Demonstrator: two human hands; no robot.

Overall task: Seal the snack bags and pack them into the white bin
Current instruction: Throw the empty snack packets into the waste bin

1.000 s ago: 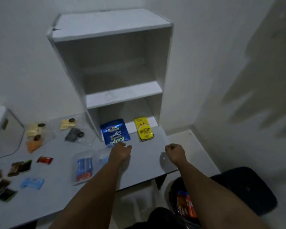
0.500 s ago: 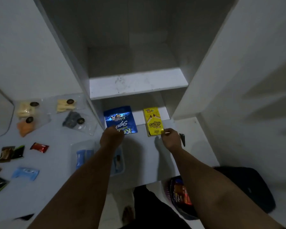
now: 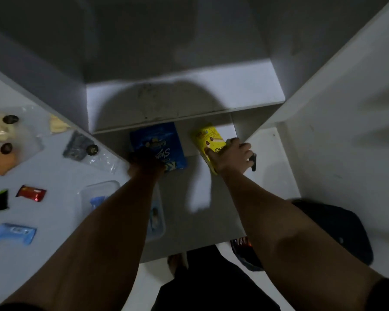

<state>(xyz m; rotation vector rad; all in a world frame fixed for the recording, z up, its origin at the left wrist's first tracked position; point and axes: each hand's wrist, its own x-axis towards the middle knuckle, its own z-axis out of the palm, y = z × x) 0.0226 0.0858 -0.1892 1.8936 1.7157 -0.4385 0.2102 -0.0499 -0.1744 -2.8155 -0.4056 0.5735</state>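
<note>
Your right hand [image 3: 230, 154], off the table edge a second ago, now grips the yellow snack box [image 3: 208, 143], thumb on top. Your left hand [image 3: 145, 162] now covers the blue foil snack bag [image 3: 160, 142]'s near edge. Your head leans closer.

A white shelf unit [image 3: 189, 95] stands on a pale bench [image 3: 54, 176], its middle board scuffed and shadowed — the upper recess is dark. Dim light falls from behind. A plain white wall [image 3: 346, 131] rises at right, with white floor [image 3: 148, 288] below.
</note>
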